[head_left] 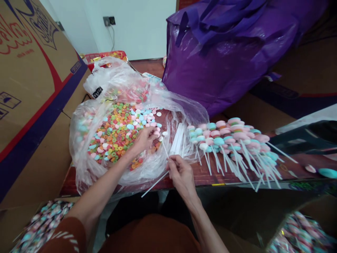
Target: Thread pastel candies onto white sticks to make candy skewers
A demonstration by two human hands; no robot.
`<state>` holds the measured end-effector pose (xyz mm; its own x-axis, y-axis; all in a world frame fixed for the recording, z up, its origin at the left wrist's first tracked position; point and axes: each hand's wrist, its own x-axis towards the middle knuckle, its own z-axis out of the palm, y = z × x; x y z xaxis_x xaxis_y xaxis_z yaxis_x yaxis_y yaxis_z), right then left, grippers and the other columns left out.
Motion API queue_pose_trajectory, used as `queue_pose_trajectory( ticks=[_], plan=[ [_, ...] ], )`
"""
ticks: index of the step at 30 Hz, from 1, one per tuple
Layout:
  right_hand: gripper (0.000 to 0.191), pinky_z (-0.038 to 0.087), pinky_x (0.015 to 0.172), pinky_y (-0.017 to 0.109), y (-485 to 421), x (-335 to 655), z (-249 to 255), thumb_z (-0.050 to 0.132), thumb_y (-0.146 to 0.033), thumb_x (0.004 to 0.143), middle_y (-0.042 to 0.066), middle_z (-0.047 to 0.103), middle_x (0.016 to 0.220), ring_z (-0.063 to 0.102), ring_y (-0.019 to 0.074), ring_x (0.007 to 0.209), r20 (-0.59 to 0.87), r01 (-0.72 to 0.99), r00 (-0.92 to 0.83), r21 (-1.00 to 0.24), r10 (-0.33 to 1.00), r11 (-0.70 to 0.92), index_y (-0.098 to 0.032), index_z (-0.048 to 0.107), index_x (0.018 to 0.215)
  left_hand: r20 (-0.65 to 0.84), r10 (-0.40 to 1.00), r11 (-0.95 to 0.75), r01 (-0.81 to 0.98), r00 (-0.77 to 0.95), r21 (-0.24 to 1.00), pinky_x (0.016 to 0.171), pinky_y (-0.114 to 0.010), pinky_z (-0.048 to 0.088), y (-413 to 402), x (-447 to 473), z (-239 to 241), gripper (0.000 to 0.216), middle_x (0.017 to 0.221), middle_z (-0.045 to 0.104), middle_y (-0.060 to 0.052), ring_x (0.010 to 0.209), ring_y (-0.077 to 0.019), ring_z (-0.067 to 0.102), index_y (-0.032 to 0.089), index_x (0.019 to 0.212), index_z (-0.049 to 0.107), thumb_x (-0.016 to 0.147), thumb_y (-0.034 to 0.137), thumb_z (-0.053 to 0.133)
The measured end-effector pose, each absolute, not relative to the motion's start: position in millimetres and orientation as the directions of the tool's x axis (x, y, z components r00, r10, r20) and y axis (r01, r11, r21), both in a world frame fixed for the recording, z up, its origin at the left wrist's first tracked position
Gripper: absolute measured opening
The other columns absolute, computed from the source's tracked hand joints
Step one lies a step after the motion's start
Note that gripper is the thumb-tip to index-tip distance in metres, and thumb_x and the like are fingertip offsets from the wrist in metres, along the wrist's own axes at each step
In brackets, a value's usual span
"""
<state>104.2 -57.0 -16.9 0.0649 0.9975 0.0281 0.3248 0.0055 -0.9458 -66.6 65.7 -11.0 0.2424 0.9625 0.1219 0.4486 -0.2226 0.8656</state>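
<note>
My right hand (pixel 181 172) pinches a thin white lollipop stick (pixel 165 149), which slants up and left with a small white marshmallow (pixel 161 139) at its tip. A second white stick (pixel 154 184) sticks out below that hand, over the table edge. Close to the tip, my left hand (pixel 144 141) has its fingertips closed on a pale pink marshmallow (pixel 157 134). Beneath both hands spreads an opened clear plastic bag (pixel 86 168) with many ring-shaped gummies (pixel 121 140) and pastel marshmallows (pixel 143 117). Loose white sticks (pixel 178 138) lie bunched on its right side.
Finished marshmallow skewers (pixel 237 140) are piled on the table's right. A big purple bag (pixel 226 66) stands behind, and a cardboard box (pixel 39 88) rises at left. Packed sweets (pixel 39 228) fill a box low on the left; more (pixel 300 233) sit low right.
</note>
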Motion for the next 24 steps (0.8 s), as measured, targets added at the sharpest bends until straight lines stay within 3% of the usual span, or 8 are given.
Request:
queue_pose_trajectory(
  ticks=[2, 5, 12, 17, 21, 24],
  plan=[
    [0.025, 0.038, 0.050, 0.021, -58.0, 100.1, -13.4, 0.051, -0.040, 0.093, -0.004, 0.053, 0.060, 0.049, 0.0113, 0.052, 0.021, 0.299, 0.037, -0.954, 0.999, 0.009, -0.020, 0.061, 0.082, 0.088, 0.984, -0.125, 0.251, 0.153, 0.960, 0.066, -0.023, 0.045, 55.9, -71.8, -7.6, 0.012, 0.076, 0.063, 0.000, 0.067, -0.0116, 0.056, 0.016, 0.089, 0.064, 0.082, 0.025, 0.063],
    [0.024, 0.038, 0.052, 0.022, -60.0, 93.0, -8.7, 0.051, -0.039, 0.094, -0.005, 0.048, 0.059, 0.047, 0.0118, 0.054, 0.031, 0.265, -0.007, -0.964, 0.999, 0.032, -0.019, 0.064, 0.087, 0.018, 0.999, -0.019, 0.033, 0.048, 0.999, 0.062, -0.021, 0.045, 38.0, -80.3, -4.9, 0.026, 0.081, 0.066, -0.001, 0.065, -0.0096, 0.057, 0.015, 0.093, 0.067, 0.076, 0.034, 0.072],
    [0.033, 0.041, 0.052, 0.024, -63.7, 79.8, -10.2, 0.051, -0.037, 0.094, -0.004, 0.051, 0.059, 0.048, 0.0133, 0.053, 0.009, 0.255, -0.069, -0.967, 0.998, 0.027, -0.019, 0.072, 0.112, -0.141, 0.990, 0.141, -0.177, 0.010, 0.974, 0.068, -0.023, 0.050, 10.1, -95.8, -4.8, 0.046, 0.086, 0.074, -0.005, 0.073, -0.0123, 0.063, 0.013, 0.106, 0.075, 0.068, 0.038, 0.082],
    [0.036, 0.048, 0.057, 0.026, -61.0, 81.1, -7.5, 0.051, -0.035, 0.092, 0.000, 0.064, 0.064, 0.058, 0.0166, 0.058, 0.047, 0.358, -0.086, -0.931, 0.995, 0.075, -0.020, 0.075, 0.115, -0.099, 0.995, 0.098, -0.136, -0.004, 0.986, 0.076, -0.027, 0.052, 5.7, -98.1, -6.0, 0.044, 0.097, 0.076, -0.007, 0.083, -0.0161, 0.066, 0.015, 0.107, 0.076, 0.070, 0.038, 0.081],
    [0.036, 0.053, 0.067, 0.030, -57.1, 87.7, 3.0, 0.050, -0.033, 0.090, 0.004, 0.075, 0.079, 0.067, 0.0198, 0.068, 0.028, 0.418, -0.156, -0.904, 0.987, 0.092, -0.020, 0.078, 0.108, 0.023, 1.000, -0.022, 0.036, -0.017, 0.999, 0.077, -0.028, 0.053, 2.2, -101.6, -8.3, 0.029, 0.097, 0.073, -0.007, 0.084, -0.0168, 0.066, 0.016, 0.097, 0.079, 0.072, 0.031, 0.079],
    [0.035, 0.053, 0.067, 0.029, -57.1, 88.2, 6.4, 0.050, -0.033, 0.089, 0.003, 0.075, 0.079, 0.067, 0.0193, 0.068, -0.006, 0.409, -0.179, -0.910, 0.984, 0.069, -0.020, 0.079, 0.106, 0.114, 0.993, -0.105, 0.197, -0.032, 0.975, 0.074, -0.026, 0.052, -4.7, -105.4, -8.5, 0.021, 0.092, 0.070, -0.006, 0.083, -0.0161, 0.065, 0.017, 0.094, 0.080, 0.074, 0.023, 0.074]
  ],
)
